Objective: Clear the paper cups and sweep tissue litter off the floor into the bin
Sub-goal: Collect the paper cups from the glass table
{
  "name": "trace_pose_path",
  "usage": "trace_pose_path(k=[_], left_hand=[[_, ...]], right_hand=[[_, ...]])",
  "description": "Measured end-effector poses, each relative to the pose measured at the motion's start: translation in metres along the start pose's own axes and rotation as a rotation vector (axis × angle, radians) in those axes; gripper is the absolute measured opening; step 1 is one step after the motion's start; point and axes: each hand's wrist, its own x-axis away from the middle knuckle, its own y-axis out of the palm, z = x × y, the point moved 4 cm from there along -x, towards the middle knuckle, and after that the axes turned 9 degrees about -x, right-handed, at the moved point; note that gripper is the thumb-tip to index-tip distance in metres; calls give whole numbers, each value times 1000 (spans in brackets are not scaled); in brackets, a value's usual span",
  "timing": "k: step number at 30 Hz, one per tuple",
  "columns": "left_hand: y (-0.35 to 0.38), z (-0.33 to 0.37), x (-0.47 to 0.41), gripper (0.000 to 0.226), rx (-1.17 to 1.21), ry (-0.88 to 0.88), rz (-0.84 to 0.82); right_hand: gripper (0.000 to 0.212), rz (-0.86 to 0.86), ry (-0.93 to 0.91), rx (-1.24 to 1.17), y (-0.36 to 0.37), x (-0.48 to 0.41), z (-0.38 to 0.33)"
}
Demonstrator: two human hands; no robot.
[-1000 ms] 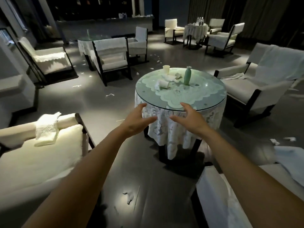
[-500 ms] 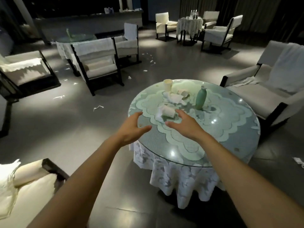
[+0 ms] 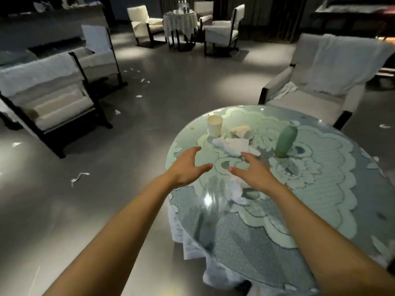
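Observation:
An upright paper cup stands at the far left of the round glass table. A second paper cup lies tipped over just right of it. Crumpled tissue lies in front of both cups, and another white wad sits under my right wrist. My left hand hovers open over the table's left edge. My right hand is open too, fingers spread, just short of the tissue. Tissue scraps litter the grey floor. No bin is in view.
A green bottle-shaped vase stands right of the cups. White armchairs sit to the left and behind the table at the right. A second draped table with chairs is at the back. More tissue scraps lie near the left chairs.
I have stepped closer, so the table fills more of the view. Both open hands have moved forward over the tabletop toward the tissue and cups. Nothing has been picked up.

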Motion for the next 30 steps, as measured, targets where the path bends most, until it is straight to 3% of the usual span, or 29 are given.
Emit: trace_pose_path(k=[9, 15, 20, 30], left_hand=[[14, -9, -114, 72, 41, 247, -252], [17, -30, -177, 67, 107, 321, -195], [6, -56, -241, 79, 81, 331, -166], [27, -46, -358, 90, 5, 563, -377]], right_hand=[[71, 257, 180, -59, 11, -41, 12], [77, 334, 255, -95, 17, -101, 18], [76, 402, 327, -83, 31, -141, 15], [73, 702, 481, -221, 40, -190, 28]])
